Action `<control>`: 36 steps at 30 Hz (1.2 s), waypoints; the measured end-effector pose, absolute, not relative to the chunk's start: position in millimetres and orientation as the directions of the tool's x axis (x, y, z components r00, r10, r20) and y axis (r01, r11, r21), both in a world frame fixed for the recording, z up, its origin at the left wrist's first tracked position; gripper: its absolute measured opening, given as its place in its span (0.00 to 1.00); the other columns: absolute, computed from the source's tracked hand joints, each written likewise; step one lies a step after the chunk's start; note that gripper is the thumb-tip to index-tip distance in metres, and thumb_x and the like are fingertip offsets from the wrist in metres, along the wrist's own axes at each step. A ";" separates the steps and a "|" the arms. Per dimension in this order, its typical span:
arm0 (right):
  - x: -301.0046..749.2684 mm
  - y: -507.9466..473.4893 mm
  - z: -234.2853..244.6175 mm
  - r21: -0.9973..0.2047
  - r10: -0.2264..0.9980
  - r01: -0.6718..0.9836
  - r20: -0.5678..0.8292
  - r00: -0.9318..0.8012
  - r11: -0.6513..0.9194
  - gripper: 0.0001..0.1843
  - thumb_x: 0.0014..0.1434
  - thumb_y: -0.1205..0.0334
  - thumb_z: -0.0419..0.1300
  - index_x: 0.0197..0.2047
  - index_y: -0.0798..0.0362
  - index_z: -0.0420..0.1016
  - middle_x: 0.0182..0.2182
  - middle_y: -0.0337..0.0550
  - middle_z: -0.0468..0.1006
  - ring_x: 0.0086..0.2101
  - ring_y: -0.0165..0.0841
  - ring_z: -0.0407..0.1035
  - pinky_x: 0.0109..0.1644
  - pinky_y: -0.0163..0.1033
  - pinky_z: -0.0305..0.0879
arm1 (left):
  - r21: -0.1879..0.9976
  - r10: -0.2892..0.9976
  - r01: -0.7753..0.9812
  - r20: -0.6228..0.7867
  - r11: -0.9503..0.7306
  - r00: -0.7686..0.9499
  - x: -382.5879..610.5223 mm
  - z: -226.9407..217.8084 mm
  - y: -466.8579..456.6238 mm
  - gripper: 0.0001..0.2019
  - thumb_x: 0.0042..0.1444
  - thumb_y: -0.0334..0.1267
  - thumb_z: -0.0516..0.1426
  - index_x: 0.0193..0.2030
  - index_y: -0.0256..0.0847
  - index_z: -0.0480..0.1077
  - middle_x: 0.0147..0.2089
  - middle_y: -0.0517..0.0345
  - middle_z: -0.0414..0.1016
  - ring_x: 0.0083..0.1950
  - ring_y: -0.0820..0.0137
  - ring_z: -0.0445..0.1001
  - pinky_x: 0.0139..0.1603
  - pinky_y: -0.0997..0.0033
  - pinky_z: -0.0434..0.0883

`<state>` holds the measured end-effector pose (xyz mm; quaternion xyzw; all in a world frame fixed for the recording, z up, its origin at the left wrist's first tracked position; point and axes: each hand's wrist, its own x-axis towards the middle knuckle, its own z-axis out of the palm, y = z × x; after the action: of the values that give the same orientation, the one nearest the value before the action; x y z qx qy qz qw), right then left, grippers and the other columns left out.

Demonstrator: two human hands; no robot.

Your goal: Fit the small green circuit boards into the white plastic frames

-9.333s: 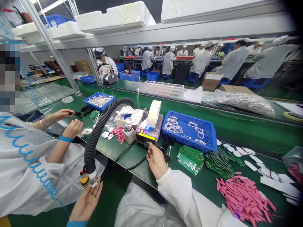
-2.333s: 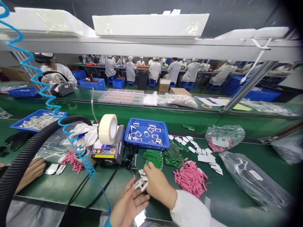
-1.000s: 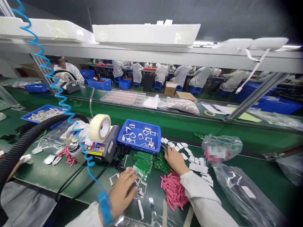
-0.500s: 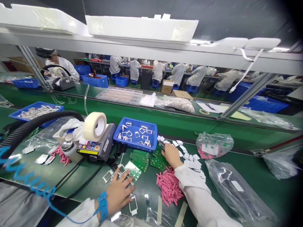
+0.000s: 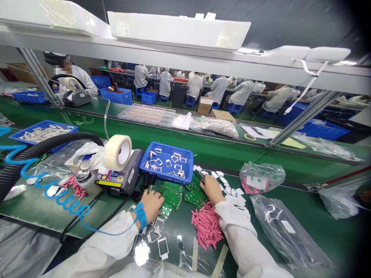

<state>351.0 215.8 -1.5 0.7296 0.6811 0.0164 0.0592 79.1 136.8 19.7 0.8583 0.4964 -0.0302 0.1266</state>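
Note:
My left hand (image 5: 152, 206), with a blue wrist strap (image 5: 141, 215), is bent over the left edge of the fanned green circuit boards (image 5: 171, 195). Its fingers are curled, and whatever lies under them is hidden. White frames (image 5: 163, 247) lie in front of it. Over a second group of circuit boards (image 5: 193, 194), my right hand (image 5: 212, 188) has its fingers pinched together at some thin dark pieces; what it grips is not clear. Below the right hand is a heap of pink strips (image 5: 206, 226). White square pieces (image 5: 232, 193) are scattered beside it.
A blue tray (image 5: 188, 164) of white frames stands behind the boards. To its left are a tape roll (image 5: 117, 152) on a grey machine (image 5: 127, 181) and a metal-topped bottle (image 5: 84, 175). Plastic bags (image 5: 285, 227) lie at right. A shelf (image 5: 174, 58) spans overhead; people sit beyond.
My left hand has moved up and away from the white frames to the circuit boards, its spread fingers now curled. My right hand has shifted only slightly, staying over the boards.

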 end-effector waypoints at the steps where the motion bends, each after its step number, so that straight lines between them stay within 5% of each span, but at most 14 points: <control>1: 351.9 215.9 -1.8 0.098 0.996 0.993 -0.061 0.071 -0.065 0.16 0.60 0.58 0.55 0.49 0.56 0.66 0.46 0.46 0.70 0.42 0.34 0.68 0.44 0.45 0.68 | 0.172 0.841 0.865 -0.208 -0.472 0.500 81.0 18.7 141.3 0.16 0.52 0.43 0.57 0.46 0.39 0.68 0.48 0.50 0.72 0.50 0.58 0.68 0.51 0.47 0.64; 12: 370.4 195.2 36.4 -0.148 0.993 0.984 0.055 0.107 -0.098 0.14 0.60 0.59 0.54 0.46 0.59 0.67 0.39 0.46 0.73 0.39 0.35 0.69 0.43 0.44 0.65 | 0.092 0.808 0.843 -0.245 -0.530 0.535 84.4 13.0 157.9 0.14 0.56 0.43 0.54 0.46 0.37 0.67 0.48 0.52 0.70 0.48 0.63 0.69 0.48 0.52 0.67; 16: 354.8 166.2 50.5 -0.324 0.996 0.946 0.088 0.019 0.011 0.15 0.58 0.61 0.52 0.46 0.59 0.66 0.38 0.50 0.75 0.39 0.36 0.69 0.43 0.39 0.64 | 0.127 0.803 0.821 -0.170 -0.557 0.571 88.1 13.2 159.1 0.19 0.45 0.48 0.61 0.41 0.39 0.68 0.47 0.49 0.69 0.50 0.57 0.66 0.51 0.51 0.61; 19: 333.8 146.0 53.5 -0.437 0.995 0.895 0.087 -0.053 0.085 0.16 0.56 0.59 0.51 0.47 0.56 0.66 0.41 0.49 0.75 0.41 0.38 0.69 0.44 0.39 0.64 | 0.157 0.785 0.788 -0.097 -0.595 0.612 94.0 15.2 159.2 0.27 0.41 0.46 0.64 0.48 0.41 0.64 0.54 0.44 0.64 0.56 0.53 0.60 0.54 0.51 0.56; 24: 318.7 131.6 56.9 -0.548 0.991 0.828 0.108 -0.074 0.121 0.18 0.57 0.56 0.49 0.48 0.55 0.64 0.43 0.49 0.74 0.43 0.38 0.69 0.46 0.42 0.65 | 0.180 0.703 0.697 -0.037 -0.694 0.710 103.0 15.2 161.7 0.26 0.51 0.37 0.57 0.57 0.46 0.55 0.62 0.47 0.58 0.64 0.58 0.52 0.58 0.53 0.52; 30: 326.0 125.0 57.1 -0.531 0.984 0.830 0.131 -0.117 0.169 0.16 0.58 0.59 0.48 0.47 0.56 0.64 0.40 0.49 0.75 0.40 0.37 0.70 0.43 0.41 0.67 | 0.135 0.729 0.723 -0.010 -0.678 0.685 110.5 10.5 169.7 0.24 0.53 0.36 0.56 0.57 0.42 0.58 0.61 0.43 0.61 0.62 0.56 0.56 0.58 0.49 0.54; 36: 297.2 108.5 45.1 -0.360 0.909 0.837 0.092 -0.407 0.412 0.18 0.53 0.64 0.56 0.48 0.55 0.67 0.40 0.47 0.74 0.41 0.38 0.67 0.44 0.41 0.64 | 0.111 0.791 0.785 0.014 -0.609 0.611 117.2 14.3 175.2 0.21 0.56 0.42 0.54 0.56 0.40 0.61 0.59 0.48 0.62 0.56 0.57 0.64 0.53 0.46 0.64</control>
<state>297.2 108.5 45.1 0.5266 0.8288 -0.1296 -0.1381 117.2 175.2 14.3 0.8964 0.4397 0.0306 0.0466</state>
